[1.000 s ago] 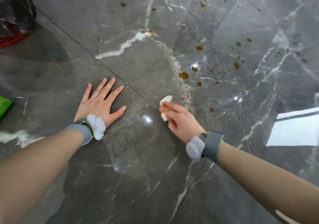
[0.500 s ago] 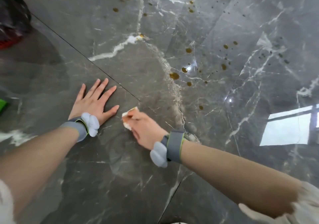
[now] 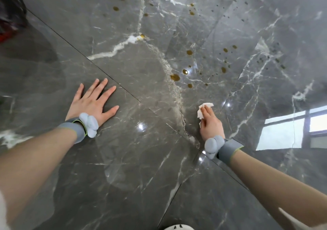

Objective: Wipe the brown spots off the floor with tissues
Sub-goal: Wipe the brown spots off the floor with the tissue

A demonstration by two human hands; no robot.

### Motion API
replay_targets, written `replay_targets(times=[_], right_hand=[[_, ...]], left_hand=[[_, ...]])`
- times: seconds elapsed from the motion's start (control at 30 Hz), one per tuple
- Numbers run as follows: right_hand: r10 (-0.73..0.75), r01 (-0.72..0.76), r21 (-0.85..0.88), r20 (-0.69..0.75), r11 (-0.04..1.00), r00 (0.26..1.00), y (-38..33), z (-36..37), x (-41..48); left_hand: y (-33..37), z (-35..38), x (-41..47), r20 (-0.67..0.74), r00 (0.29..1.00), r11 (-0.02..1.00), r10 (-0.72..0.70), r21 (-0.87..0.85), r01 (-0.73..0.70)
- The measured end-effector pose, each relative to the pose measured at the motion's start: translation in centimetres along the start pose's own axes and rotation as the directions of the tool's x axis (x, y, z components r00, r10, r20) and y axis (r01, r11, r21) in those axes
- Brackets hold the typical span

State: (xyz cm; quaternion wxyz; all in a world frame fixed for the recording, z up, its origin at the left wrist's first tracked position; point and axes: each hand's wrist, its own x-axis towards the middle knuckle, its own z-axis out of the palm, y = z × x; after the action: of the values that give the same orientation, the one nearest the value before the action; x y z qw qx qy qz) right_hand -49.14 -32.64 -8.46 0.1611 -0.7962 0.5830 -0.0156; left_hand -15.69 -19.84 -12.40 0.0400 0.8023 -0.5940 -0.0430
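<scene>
Brown spots are scattered over the grey marble floor [image 3: 134,167]; the largest spot [image 3: 175,77] lies past my hands, with several more [image 3: 189,52] further up and to the right. My right hand [image 3: 211,126] holds a crumpled white tissue [image 3: 203,108] down on the floor, just below and right of that cluster. The tissue sticks out beyond my fingertips and at the thumb side. My left hand [image 3: 92,104] lies flat on the tile to the left, fingers spread, holding nothing.
A dark bag with something red [image 3: 8,13] sits at the top left edge. A bright window reflection [image 3: 292,132] glares on the floor at the right. Dark tile joints [image 3: 123,90] cross between my hands. A white object [image 3: 177,227] shows at the bottom edge.
My right hand has swept the tissue from beside my left hand over to the right, across the tile joint. The left hand has stayed planted on the floor.
</scene>
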Motion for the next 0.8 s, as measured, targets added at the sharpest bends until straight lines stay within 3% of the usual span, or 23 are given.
replay_targets(times=[0.1, 0.23, 0.27, 0.3, 0.37, 0.43, 0.5, 0.57, 0.67, 0.73, 0.8], right_hand=[[-0.352, 0.349, 0.046, 0.120, 0.936, 0.928, -3.5, 1.8, -2.7], [-0.651, 0.640, 0.139, 0.272, 0.755, 0.709, -4.8, 3.2, -5.0], [-0.640, 0.635, 0.116, 0.264, 0.764, 0.722, -3.9, 3.0, -4.7], [-0.580, 0.577, 0.084, 0.217, 0.812, 0.785, -2.7, 2.6, -4.1], [-0.313, 0.309, 0.058, 0.095, 0.949, 0.945, -0.5, 1.2, -3.0], [-0.115, 0.114, 0.035, 0.052, 0.993, 0.992, 0.5, 0.4, -2.1], [-0.081, 0.080, 0.029, 0.066, 0.996, 0.994, -0.4, 0.5, -2.1], [-0.261, 0.255, 0.073, 0.080, 0.964, 0.962, -2.5, 1.7, -3.1], [-0.611, 0.588, 0.167, 0.199, 0.791, 0.766, -5.7, 4.8, -6.9], [-0.709, 0.686, 0.185, 0.238, 0.704, 0.663, -6.9, 6.0, -7.1], [-0.713, 0.700, 0.142, 0.194, 0.700, 0.673, -6.8, 5.7, -4.5]], left_hand=[[0.0, -0.2, 0.0, 0.001, 1.000, 1.000, -0.002, -0.005, 0.002], [0.0, -0.2, -0.1, 0.003, 1.000, 1.000, 0.001, -0.016, -0.001], [-0.1, -0.2, 0.0, 0.004, 1.000, 1.000, 0.002, -0.013, -0.002], [-0.1, -0.2, 0.0, 0.004, 1.000, 1.000, 0.002, -0.007, -0.002], [0.0, -0.1, -0.1, 0.006, 1.000, 1.000, 0.001, -0.001, -0.001], [0.0, -0.2, 0.0, 0.001, 1.000, 1.000, 0.001, -0.004, -0.001], [-0.1, -0.2, 0.1, -0.001, 1.000, 1.000, -0.001, -0.002, 0.001], [-0.3, -0.2, 0.1, -0.010, 1.000, 1.000, -0.016, 0.000, 0.016], [0.0, -0.1, 0.1, -0.006, 1.000, 1.000, -0.002, -0.007, 0.002], [0.0, -0.2, 0.0, 0.004, 1.000, 1.000, -0.002, 0.002, 0.002], [0.0, -0.1, 0.1, 0.003, 1.000, 1.000, -0.006, 0.006, 0.006]])
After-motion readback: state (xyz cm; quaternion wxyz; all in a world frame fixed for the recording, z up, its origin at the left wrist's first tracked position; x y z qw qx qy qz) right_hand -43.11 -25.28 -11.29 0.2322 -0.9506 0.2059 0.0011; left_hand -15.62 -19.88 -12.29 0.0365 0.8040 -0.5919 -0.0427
